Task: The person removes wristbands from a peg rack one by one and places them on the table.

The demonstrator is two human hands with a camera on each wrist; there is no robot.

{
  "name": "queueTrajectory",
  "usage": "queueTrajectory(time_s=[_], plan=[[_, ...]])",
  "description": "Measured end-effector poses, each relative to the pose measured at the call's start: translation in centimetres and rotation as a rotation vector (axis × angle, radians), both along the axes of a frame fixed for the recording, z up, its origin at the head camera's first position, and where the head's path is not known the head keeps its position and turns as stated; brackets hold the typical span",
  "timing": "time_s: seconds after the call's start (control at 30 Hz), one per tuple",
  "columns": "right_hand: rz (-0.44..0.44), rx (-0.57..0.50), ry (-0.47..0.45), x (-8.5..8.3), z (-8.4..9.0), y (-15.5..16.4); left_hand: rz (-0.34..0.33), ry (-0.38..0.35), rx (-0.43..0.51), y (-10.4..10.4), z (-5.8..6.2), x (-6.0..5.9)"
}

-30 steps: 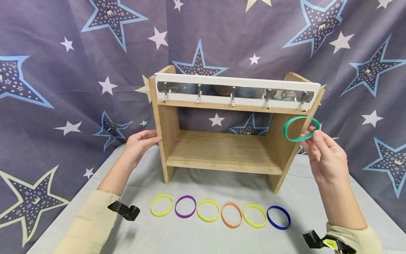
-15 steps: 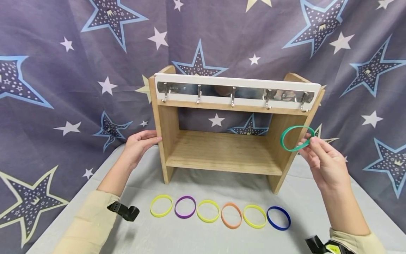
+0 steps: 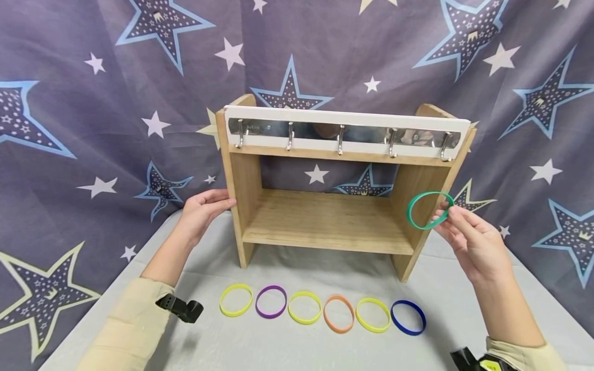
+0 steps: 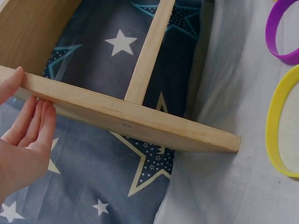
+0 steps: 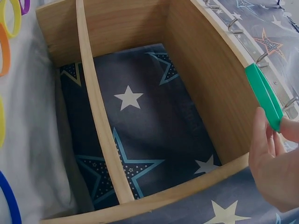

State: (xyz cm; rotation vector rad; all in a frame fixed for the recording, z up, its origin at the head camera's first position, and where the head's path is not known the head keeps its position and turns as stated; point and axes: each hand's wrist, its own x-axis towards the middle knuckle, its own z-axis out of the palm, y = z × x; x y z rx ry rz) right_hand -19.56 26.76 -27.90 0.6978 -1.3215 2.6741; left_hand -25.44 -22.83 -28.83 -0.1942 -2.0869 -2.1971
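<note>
My left hand (image 3: 202,216) rests against the left side panel of a wooden shelf unit (image 3: 325,219). In the left wrist view its thumb lies on the panel's front edge, with straight fingers (image 4: 39,122) touching the outer face. Near the right side panel, my right hand (image 3: 478,245) pinches a green silicone wristband (image 3: 416,225) between thumb and fingers. The band hangs in front of that panel, below the rightmost hook (image 3: 445,147). In the right wrist view the green band (image 5: 264,95) appears edge-on, overlapping the hook strip.
Several metal hooks line a white board (image 3: 348,118) across the unit's top front. On the grey tabletop (image 3: 278,350) lies a row of wristbands, including a purple one (image 3: 258,308), an orange one (image 3: 326,317) and a dark blue one (image 3: 423,319). A star-patterned cloth (image 3: 297,31) hangs behind.
My right hand has moved down and slightly left with the green wristband, away from the hook's height. The left hand stays on the panel.
</note>
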Motion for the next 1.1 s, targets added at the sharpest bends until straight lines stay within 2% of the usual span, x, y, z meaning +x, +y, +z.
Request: queueTrajectory(time_s=[0.43, 0.63, 0.97, 1.1], plan=[[0.029, 0.062, -0.068, 0.1, -0.7, 1.2, 0.001, 0.008, -0.023, 0.0, 0.2, 0.1], [0.070, 0.073, -0.080, 0.2, -1.1, 1.9, 0.000, 0.014, -0.025, 0.1, 0.3, 0.1], [0.093, 0.154, 0.007, 0.2, -2.1, 2.5, -0.002, 0.021, -0.022, 0.1, 0.1, 0.1], [0.088, 0.207, 0.001, 0.2, -2.4, 3.0, -0.003, 0.020, -0.009, 0.0, 0.0, 0.1]])
